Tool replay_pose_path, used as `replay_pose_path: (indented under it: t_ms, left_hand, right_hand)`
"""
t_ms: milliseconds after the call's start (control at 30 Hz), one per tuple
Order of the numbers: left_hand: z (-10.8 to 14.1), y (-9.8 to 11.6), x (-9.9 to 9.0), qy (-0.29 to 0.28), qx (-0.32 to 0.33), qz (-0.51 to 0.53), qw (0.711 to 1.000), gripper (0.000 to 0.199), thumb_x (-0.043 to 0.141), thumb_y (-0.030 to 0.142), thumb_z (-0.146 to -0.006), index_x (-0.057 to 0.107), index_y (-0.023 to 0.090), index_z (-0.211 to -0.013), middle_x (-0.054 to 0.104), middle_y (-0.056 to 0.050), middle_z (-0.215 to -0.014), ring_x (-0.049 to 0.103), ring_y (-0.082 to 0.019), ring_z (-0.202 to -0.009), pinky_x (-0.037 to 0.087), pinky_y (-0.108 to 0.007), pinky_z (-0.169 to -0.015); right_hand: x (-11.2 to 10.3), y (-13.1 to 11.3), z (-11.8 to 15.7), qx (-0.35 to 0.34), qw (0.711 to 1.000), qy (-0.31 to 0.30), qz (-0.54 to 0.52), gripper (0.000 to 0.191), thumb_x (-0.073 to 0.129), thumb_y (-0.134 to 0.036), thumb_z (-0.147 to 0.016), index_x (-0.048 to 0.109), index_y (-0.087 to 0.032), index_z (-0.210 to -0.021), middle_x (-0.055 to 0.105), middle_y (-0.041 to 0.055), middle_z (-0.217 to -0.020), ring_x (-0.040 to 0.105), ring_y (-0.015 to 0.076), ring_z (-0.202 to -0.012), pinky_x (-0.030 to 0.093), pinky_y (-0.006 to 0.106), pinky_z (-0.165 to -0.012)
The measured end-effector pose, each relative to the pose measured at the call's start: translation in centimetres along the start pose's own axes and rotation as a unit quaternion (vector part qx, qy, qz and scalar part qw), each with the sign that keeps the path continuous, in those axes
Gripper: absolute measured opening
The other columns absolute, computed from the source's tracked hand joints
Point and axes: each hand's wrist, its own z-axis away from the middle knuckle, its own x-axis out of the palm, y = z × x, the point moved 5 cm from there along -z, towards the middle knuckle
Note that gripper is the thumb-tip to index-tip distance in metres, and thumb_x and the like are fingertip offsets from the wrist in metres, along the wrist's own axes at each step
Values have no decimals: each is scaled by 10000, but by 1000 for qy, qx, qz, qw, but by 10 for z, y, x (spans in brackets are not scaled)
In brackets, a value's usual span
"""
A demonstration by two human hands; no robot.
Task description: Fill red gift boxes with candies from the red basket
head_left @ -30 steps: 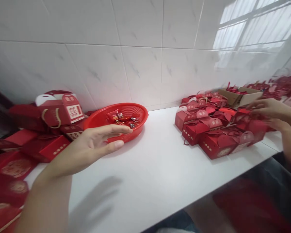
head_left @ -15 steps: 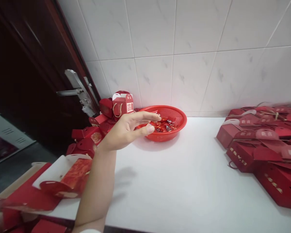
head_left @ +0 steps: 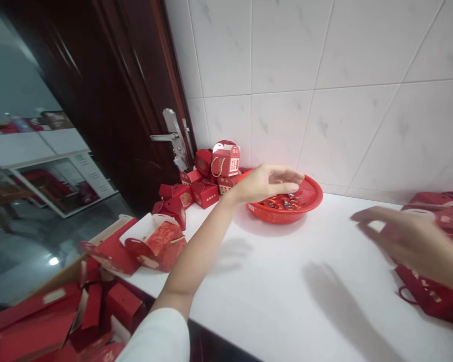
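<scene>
My left hand [head_left: 270, 182] reaches over the near-left rim of a red plastic basket [head_left: 313, 203], its fingers apart and nothing held. Inside the basket lie several small wrapped candies [head_left: 283, 202], partly hidden behind the hand. On the right, my right hand [head_left: 411, 239] hovers above the white tabletop [head_left: 287, 281], blurred by motion, with thumb and fingers apart and holding nothing visible. Behind it, flattened red gift boxes [head_left: 449, 221] are stacked. Left of my left forearm sits an open red box [head_left: 154, 241] with a white inside.
Several folded red boxes cluster by the wall, topped by a box with a rope handle [head_left: 225, 160]. More red boxes [head_left: 94, 311] fill the space below the table's left edge. A dark door [head_left: 136, 75] with a metal handle [head_left: 165, 137] stands beyond the table, against a tiled wall.
My right hand has come into view from the right. The view has turned left, so the basket and boxes appear further right. My left hand stays by the basket, still open.
</scene>
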Motion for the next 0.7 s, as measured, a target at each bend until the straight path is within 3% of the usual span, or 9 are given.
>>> replay_pose_path:
  t_ms: [67,133,267,400,567,633,700]
  left_hand:
    - [-14,-3,-3,-14,-8,-43,999,322,705,261,-856,720,133,-1152,730,-119,-1226,667,-224,-1142,496,-396,-1041]
    - [-21,-1,-9,-29,-23,-113,993,344,688,251,-860,713,116,-1176,727,-131,-1229,665,-226,-1141,489,-391,-1040]
    - [-5,10,-35,-67,-79,-291,951,348,687,286,-833,741,148,-1148,738,-108,-1222,670,-247,-1124,490,-363,-1002]
    - [43,20,-89,-90,-167,-425,885,366,656,366,-817,756,222,-1139,762,-46,-1173,691,-227,-1041,496,-299,-937]
    - [129,10,-189,43,-335,-515,788,472,603,511,-778,749,212,-1113,770,-60,-1142,691,-260,-1040,502,-299,-924]
    - [162,-2,-217,80,-389,-503,768,504,605,541,-740,749,207,-1090,776,-68,-1106,695,-263,-1009,519,-286,-876]
    - [184,-16,-231,81,-431,-482,759,500,588,564,-726,757,204,-1028,783,-65,-1019,699,-265,-937,532,-279,-780]
  right_hand:
    - [53,-44,-1,-66,989,-113,-70,161,585,-307,-898,725,-386,-880,757,115,-962,714,335,-802,582,506,-721]
    - [101,-79,6,-106,971,-187,-102,230,477,-253,-910,704,-291,-903,748,102,-887,696,290,-747,568,465,-694]
    - [162,-110,25,-150,958,-221,-105,272,419,-177,-892,688,-193,-934,730,90,-793,662,239,-712,535,387,-703]
    - [188,-111,42,-124,952,-242,-138,287,402,-167,-904,682,-212,-949,709,51,-729,657,237,-709,513,369,-715]
    - [197,-103,52,-53,952,-231,-193,301,372,-261,-967,640,-227,-834,655,21,-661,600,207,-611,494,402,-784]
    - [199,-102,53,-49,950,-229,-209,306,369,-304,-974,641,-223,-858,647,24,-659,588,211,-619,485,410,-785]
    - [201,-100,53,-43,947,-230,-220,307,370,-326,-970,647,-221,-889,631,21,-643,578,215,-631,477,401,-772]
